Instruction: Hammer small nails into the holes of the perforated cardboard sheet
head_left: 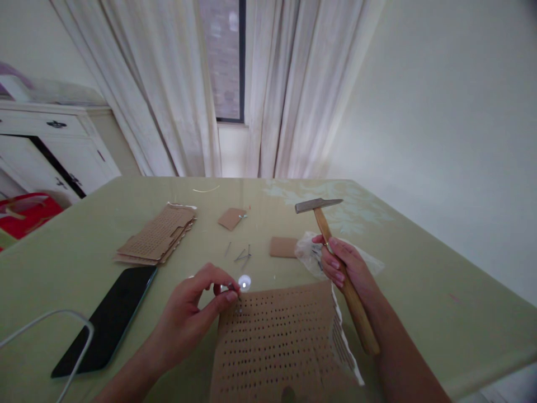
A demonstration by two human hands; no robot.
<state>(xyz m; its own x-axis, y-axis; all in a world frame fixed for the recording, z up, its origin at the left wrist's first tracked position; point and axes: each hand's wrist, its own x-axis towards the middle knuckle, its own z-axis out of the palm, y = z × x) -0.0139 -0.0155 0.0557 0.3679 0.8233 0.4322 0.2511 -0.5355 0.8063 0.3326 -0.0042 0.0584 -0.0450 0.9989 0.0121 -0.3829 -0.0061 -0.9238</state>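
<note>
My left hand [201, 305] pinches a small nail [239, 301] over the top left corner of a perforated cardboard sheet [285, 341]. Rows of small dark holes run across that sheet, and its right edge is torn white. In my right hand [350, 266] is a hammer [321, 215], gripped partway up its wooden handle with the metal head raised above the table. Several loose nails [244, 254] lie beyond the cardboard. Behind my right hand rests a clear plastic bag [308, 252] with some dark pieces in it.
A stack of punched cardboard [157, 235] lies at the left, near a dark phone [109, 319] and a white cable [86, 324]. Small cardboard pieces sit farther back, one square [230, 219] and one rectangular [282, 247]. The pale green table [419, 291] meets a wall at right.
</note>
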